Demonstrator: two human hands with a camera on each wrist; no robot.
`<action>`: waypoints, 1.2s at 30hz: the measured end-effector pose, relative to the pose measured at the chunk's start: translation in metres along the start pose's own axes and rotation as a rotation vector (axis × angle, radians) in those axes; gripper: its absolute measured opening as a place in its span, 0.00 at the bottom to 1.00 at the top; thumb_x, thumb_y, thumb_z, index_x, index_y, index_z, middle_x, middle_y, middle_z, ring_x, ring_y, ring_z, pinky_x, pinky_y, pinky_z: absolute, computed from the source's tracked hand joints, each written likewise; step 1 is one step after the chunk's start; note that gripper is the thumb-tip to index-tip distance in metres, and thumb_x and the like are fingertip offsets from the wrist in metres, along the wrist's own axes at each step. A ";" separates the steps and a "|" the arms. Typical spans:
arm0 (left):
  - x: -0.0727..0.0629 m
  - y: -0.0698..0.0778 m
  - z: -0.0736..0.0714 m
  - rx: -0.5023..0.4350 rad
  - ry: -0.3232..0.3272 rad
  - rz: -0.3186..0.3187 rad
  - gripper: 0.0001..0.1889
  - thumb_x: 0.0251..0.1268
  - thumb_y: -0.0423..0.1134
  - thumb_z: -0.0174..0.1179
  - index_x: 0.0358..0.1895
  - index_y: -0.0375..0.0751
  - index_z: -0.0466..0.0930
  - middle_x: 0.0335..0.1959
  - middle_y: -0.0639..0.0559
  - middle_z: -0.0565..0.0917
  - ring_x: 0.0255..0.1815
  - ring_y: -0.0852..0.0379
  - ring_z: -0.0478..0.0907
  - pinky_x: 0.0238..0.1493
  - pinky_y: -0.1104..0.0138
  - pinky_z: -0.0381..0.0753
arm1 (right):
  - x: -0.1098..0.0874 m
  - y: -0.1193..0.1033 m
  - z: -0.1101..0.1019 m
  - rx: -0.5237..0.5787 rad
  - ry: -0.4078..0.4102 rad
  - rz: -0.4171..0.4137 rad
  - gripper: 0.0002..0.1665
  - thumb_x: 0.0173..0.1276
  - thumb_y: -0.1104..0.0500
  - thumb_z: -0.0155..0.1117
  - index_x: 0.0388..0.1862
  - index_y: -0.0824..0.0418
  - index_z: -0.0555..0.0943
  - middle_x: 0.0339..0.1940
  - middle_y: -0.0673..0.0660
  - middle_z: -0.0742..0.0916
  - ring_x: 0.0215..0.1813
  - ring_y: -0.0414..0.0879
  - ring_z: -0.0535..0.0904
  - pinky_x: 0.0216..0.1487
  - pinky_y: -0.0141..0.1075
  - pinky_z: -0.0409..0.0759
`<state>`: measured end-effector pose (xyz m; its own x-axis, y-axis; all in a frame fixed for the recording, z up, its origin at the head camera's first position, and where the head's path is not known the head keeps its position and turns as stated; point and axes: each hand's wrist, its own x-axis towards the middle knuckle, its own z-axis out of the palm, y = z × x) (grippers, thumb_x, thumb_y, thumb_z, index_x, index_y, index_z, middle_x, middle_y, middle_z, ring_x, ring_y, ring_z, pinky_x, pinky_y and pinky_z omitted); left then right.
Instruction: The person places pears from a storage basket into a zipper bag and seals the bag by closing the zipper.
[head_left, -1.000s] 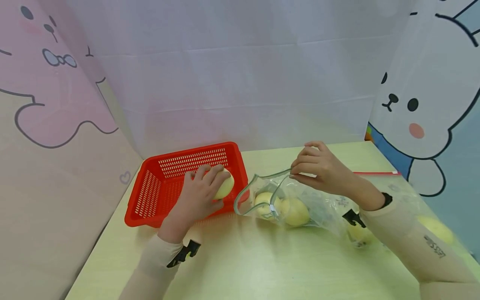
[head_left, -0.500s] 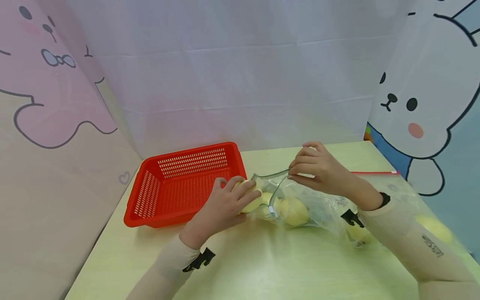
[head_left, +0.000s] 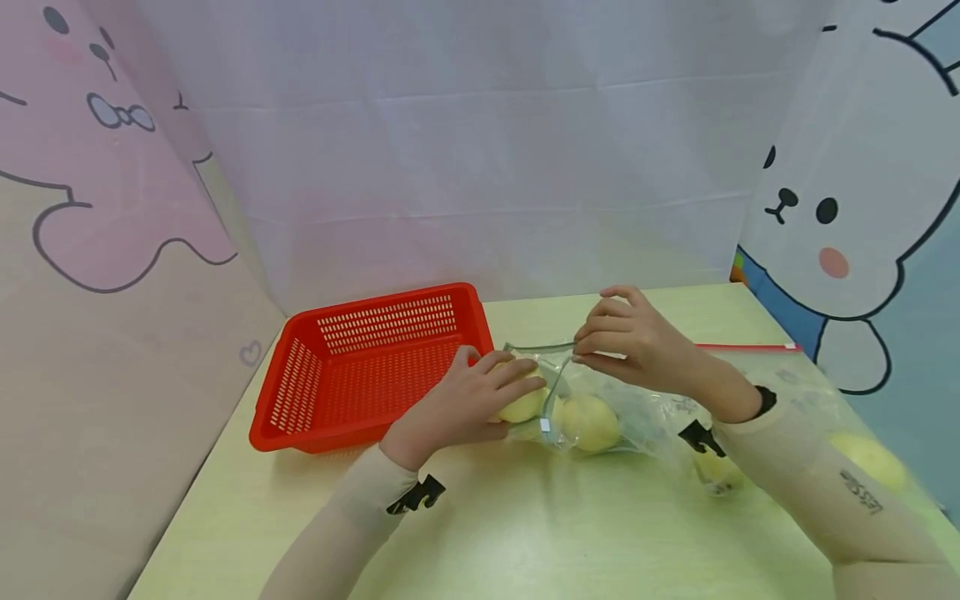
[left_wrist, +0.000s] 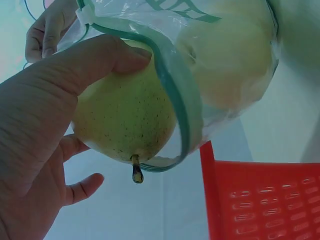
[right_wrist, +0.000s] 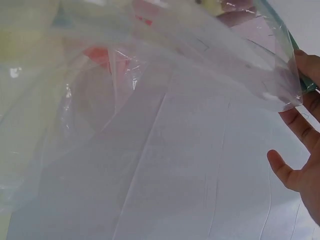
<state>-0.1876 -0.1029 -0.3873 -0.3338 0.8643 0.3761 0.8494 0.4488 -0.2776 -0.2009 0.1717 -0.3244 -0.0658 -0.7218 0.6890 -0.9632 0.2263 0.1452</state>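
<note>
My left hand (head_left: 459, 408) grips a round yellow-green pear (left_wrist: 127, 112), thumb on one side, at the mouth of a clear zip bag (head_left: 637, 417). In the left wrist view the pear lies partly inside the green-edged opening, its stem pointing outward. My right hand (head_left: 633, 346) pinches the bag's upper rim between thumb and fingers; the right wrist view shows these fingers (right_wrist: 300, 122) on the plastic edge. Another pear (head_left: 590, 422) sits inside the bag, just past the opening. A white slider (head_left: 545, 425) hangs at the front of the rim.
A red plastic basket (head_left: 337, 440) stands left of the bag, with no fruit visible in it. At the right lies another clear bag with a red zip strip (head_left: 750, 347); a yellow pear (head_left: 870, 458) shows there, partly behind my right sleeve. A cloth backdrop rises behind the table.
My left hand has carried the pear rightward out of the red basket and into the bag's mouth. My right hand keeps its hold on the rim, shifting only slightly left.
</note>
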 end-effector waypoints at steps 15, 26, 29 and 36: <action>0.006 0.005 0.012 -0.025 -0.022 -0.216 0.35 0.57 0.61 0.67 0.67 0.51 0.72 0.61 0.50 0.77 0.58 0.53 0.77 0.44 0.50 0.69 | -0.002 0.003 -0.005 0.017 0.026 -0.006 0.19 0.78 0.49 0.53 0.32 0.56 0.84 0.32 0.50 0.87 0.37 0.49 0.78 0.54 0.55 0.65; -0.002 0.001 0.007 0.004 -0.004 -0.274 0.31 0.60 0.57 0.64 0.66 0.50 0.74 0.60 0.49 0.79 0.57 0.54 0.78 0.50 0.50 0.68 | -0.005 0.007 -0.014 0.037 0.062 0.021 0.20 0.78 0.49 0.54 0.31 0.57 0.85 0.31 0.51 0.87 0.37 0.49 0.78 0.61 0.50 0.63; -0.006 -0.002 0.008 0.025 -0.004 -0.269 0.29 0.60 0.53 0.64 0.64 0.49 0.75 0.58 0.50 0.80 0.57 0.54 0.77 0.52 0.49 0.68 | -0.006 0.009 -0.015 0.042 0.087 0.007 0.19 0.77 0.50 0.55 0.31 0.58 0.85 0.30 0.52 0.87 0.36 0.51 0.78 0.63 0.48 0.62; -0.011 -0.007 0.012 0.049 0.033 -0.204 0.20 0.56 0.44 0.67 0.53 0.50 0.79 0.49 0.53 0.83 0.57 0.51 0.74 0.54 0.50 0.69 | -0.007 0.010 -0.014 0.041 0.082 -0.001 0.18 0.77 0.50 0.56 0.31 0.58 0.84 0.30 0.53 0.87 0.37 0.51 0.78 0.63 0.49 0.62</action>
<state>-0.1952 -0.1126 -0.4000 -0.4822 0.7471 0.4575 0.7447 0.6246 -0.2351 -0.2068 0.1888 -0.3179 -0.0448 -0.6654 0.7452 -0.9731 0.1977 0.1180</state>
